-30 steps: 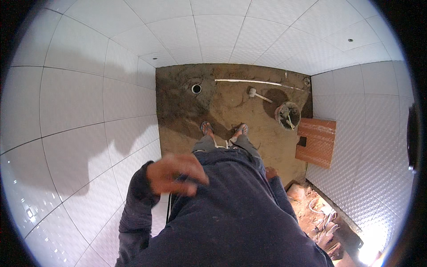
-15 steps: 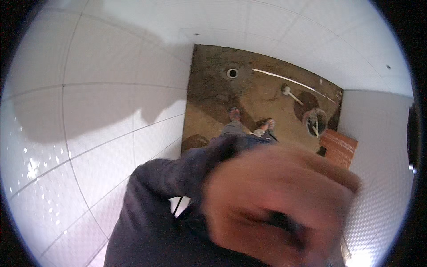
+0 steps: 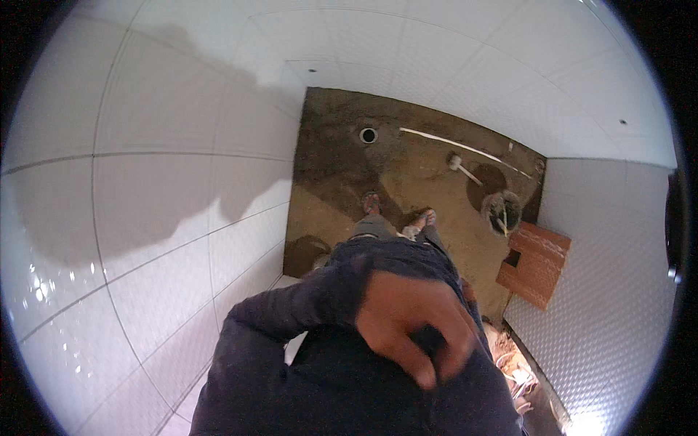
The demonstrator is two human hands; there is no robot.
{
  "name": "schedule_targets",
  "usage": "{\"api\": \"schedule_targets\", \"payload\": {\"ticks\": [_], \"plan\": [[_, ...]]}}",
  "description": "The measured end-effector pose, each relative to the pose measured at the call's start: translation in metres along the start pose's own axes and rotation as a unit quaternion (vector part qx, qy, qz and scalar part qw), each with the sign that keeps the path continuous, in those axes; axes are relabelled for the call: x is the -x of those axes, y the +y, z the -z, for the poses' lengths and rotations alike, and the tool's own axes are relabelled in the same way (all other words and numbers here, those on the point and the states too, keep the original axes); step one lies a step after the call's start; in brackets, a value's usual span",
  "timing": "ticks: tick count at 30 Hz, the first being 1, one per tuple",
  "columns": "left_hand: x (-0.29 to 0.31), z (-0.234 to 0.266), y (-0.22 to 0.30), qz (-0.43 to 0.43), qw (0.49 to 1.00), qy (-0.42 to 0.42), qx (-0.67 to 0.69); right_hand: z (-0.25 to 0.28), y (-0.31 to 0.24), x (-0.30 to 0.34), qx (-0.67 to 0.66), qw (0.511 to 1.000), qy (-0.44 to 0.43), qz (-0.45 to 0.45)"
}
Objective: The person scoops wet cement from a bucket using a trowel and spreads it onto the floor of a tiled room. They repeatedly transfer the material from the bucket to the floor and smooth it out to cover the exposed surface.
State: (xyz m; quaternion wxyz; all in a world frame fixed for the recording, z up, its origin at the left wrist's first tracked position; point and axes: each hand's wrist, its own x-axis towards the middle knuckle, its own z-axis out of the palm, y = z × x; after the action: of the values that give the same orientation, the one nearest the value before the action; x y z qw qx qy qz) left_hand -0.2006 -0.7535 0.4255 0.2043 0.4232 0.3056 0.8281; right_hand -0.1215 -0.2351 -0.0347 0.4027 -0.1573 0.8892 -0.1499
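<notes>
My left hand (image 3: 418, 327) is in front of my dark long-sleeved top (image 3: 334, 392), with its fingers and thumb curled toward each other. A dark gap shows inside the curl. Whether anything small is pinched at the blurred fingertips cannot be made out. Beyond my side, only a sliver of my right hand (image 3: 469, 292) shows low by my leg. Its fingers are hidden behind my body and clothes. Neither hand is near the tools on the floor.
A pale-headed mallet (image 3: 465, 168) lies on the brown floor (image 3: 425, 171). Right of it stands a bucket (image 3: 502, 212) with a stick-like tool inside, beside a reddish panel (image 3: 536, 263) with a square hole. A round drain opening (image 3: 368, 136) is ahead. Tiled walls (image 3: 156, 196) surround me.
My left hand has drawn back from close to the camera, down and left to the front of my top. The view has tilted slightly, uncovering the reddish panel and rubble at right.
</notes>
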Motion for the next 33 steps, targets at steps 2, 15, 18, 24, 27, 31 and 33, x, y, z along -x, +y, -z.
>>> {"api": "schedule_targets", "payload": {"ticks": [2,15,18,24,27,31,33], "plan": [[0.036,0.018,0.004,0.120,0.978,0.114,-0.123,0.004,-0.020,0.013,-0.063,0.998,-0.008,-0.009],[0.086,0.017,0.031,0.275,0.949,-0.066,0.137,0.112,-0.187,0.140,-0.104,0.989,-0.103,0.009],[0.089,0.019,0.026,0.357,0.921,-0.030,0.157,0.107,-0.197,0.151,-0.143,0.986,-0.083,0.012],[0.083,0.034,0.042,0.525,0.846,-0.045,0.076,0.104,-0.213,0.173,-0.200,0.979,-0.032,0.014],[0.073,0.041,0.046,0.571,0.814,-0.023,-0.100,0.096,-0.217,0.180,-0.227,0.973,0.016,0.031],[0.065,0.049,0.036,0.594,0.739,-0.058,-0.312,0.114,-0.244,0.184,-0.259,0.959,0.111,0.030],[0.063,0.051,0.028,0.570,0.755,-0.070,-0.317,0.174,-0.285,0.176,-0.264,0.955,0.047,-0.129]]}}
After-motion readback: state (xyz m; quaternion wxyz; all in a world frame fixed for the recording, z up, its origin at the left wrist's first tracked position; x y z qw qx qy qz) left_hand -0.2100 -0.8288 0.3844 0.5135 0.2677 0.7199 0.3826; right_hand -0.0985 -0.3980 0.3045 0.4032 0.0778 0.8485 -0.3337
